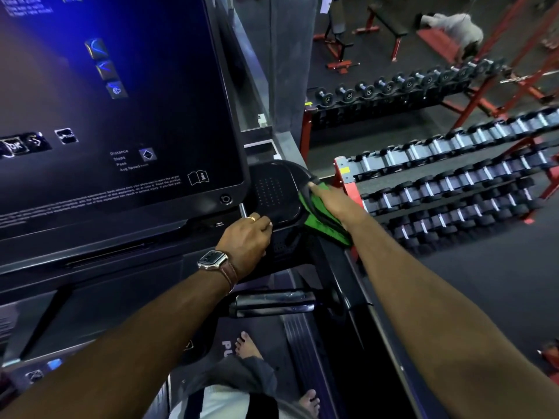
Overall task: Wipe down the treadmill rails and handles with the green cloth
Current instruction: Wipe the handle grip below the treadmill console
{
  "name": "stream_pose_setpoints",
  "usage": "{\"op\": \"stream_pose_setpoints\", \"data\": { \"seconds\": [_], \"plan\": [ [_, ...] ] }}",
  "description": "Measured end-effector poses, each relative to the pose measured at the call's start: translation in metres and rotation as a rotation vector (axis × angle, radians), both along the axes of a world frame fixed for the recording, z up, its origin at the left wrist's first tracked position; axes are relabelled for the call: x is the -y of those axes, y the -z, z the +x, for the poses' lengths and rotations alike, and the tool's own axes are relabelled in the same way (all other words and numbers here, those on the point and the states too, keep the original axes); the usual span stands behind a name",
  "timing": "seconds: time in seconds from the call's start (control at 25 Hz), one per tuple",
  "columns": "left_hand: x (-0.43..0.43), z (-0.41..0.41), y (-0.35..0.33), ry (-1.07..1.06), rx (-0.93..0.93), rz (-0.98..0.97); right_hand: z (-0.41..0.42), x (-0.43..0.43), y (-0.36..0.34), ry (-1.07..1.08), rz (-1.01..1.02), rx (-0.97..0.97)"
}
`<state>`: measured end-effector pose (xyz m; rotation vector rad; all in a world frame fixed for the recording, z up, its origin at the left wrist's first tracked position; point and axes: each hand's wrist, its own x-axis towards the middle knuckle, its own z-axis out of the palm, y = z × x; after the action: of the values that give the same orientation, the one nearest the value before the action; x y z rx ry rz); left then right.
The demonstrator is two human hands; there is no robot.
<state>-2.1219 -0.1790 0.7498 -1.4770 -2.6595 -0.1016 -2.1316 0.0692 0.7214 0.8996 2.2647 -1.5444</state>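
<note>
I stand on a treadmill. My right hand (328,201) presses the green cloth (325,223) onto the black right-side tray of the console (272,192), fingers stretched forward along its outer rim. The cloth hangs down over the top of the right rail (338,267). My left hand (246,240), wearing a ring and a wristwatch, is curled round the near edge of the console just below the screen. A short metallic handle (272,303) juts out below the console, untouched.
The big lit touchscreen (106,116) fills the upper left. To the right of the rail stand red dumbbell racks (453,182). A person leans over a red bench (453,28) at the far back. My bare feet (248,346) rest on the belt.
</note>
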Motion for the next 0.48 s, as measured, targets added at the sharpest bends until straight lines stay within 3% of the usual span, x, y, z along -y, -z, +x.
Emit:
{"op": "stream_pose_setpoints", "data": {
  "seconds": [0.12,0.32,0.48],
  "plan": [
    [0.000,0.001,-0.001,-0.017,-0.030,0.010,-0.037,0.016,-0.023,-0.190,0.428,-0.021],
    [-0.002,0.003,0.000,-0.032,-0.030,0.029,-0.089,0.045,-0.039,-0.511,0.817,0.008],
    [-0.002,0.004,0.001,-0.038,-0.044,0.031,-0.102,0.110,-0.043,-0.879,1.088,-0.285]
  ]
}}
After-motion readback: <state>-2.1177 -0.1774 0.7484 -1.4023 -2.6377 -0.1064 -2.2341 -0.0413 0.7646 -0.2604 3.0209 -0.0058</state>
